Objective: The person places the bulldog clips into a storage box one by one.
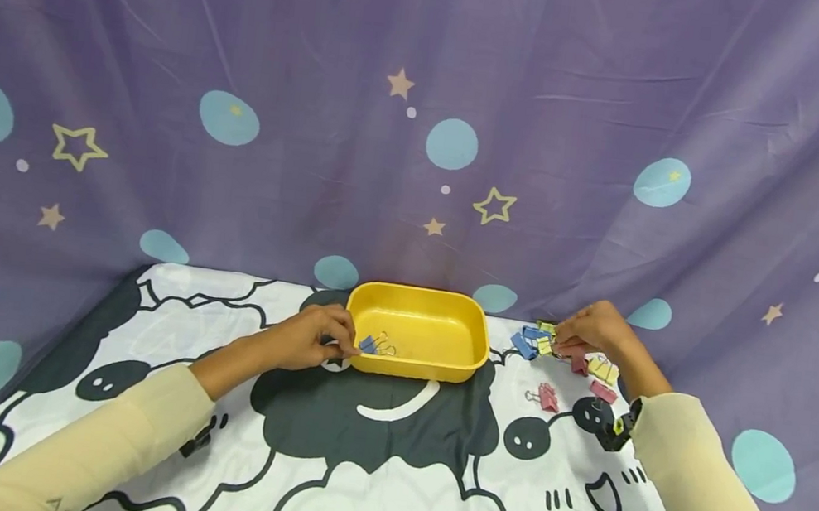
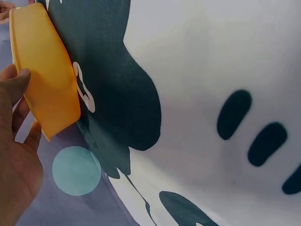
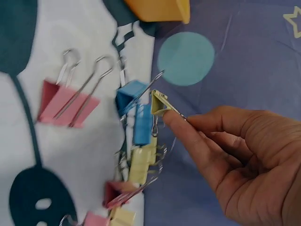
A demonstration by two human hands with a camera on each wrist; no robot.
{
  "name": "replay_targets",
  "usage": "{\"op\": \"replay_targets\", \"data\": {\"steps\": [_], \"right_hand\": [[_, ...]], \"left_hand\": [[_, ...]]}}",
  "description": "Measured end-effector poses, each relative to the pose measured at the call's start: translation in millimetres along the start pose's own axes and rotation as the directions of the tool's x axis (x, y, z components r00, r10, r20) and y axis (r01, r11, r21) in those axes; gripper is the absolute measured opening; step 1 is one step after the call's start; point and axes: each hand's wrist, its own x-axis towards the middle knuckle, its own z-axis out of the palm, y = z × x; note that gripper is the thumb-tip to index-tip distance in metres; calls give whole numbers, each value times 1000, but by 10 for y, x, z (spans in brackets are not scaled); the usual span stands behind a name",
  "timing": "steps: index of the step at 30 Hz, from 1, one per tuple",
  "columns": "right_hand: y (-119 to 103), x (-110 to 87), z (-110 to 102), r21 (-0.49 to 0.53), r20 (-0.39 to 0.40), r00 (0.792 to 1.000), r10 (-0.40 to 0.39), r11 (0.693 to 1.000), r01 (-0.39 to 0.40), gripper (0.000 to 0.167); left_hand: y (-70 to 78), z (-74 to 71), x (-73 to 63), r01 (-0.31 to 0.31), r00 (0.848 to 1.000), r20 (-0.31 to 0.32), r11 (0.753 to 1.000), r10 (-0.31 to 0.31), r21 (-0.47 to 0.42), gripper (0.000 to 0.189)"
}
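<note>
My left hand (image 1: 314,337) holds the near left corner of a yellow plastic tray (image 1: 435,371), the thumb on its outer wall in the left wrist view. Inside that tray, at its left end, lies a blue binder clip (image 1: 368,344) with wire handles. At the right, my right hand (image 3: 244,155) pinches a yellow binder clip (image 3: 161,102) by its wire handle between thumb and fingers. Close by it in the right wrist view are a blue binder clip (image 3: 131,95) and a second blue one (image 3: 142,125).
Several more clips lie around the right hand, among them a pink clip (image 1: 548,397) set apart toward the front, a red clip (image 3: 117,193) and a yellow clip (image 3: 139,165). A patterned cloth (image 1: 383,503) covers the table. Behind it hangs a purple curtain (image 1: 360,159).
</note>
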Motion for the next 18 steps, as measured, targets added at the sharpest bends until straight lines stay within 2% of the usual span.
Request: {"op": "replay_targets", "data": {"steps": [7,12,18], "right_hand": [[-254,49,71,152,52,999,-10,988,2,20],[-347,86,146,211,61,998,-22,978,9,24],[-454,115,276,243,64,998,-24,970,8,35]], "left_hand": [[-10,9,-15,4,1000,-11,1000,-4,10,13],[-26,18,-18,-7,1000,-20,1000,7,10,14],[-18,15,-18,16,1000,-7,1000,-16,13,13]]}}
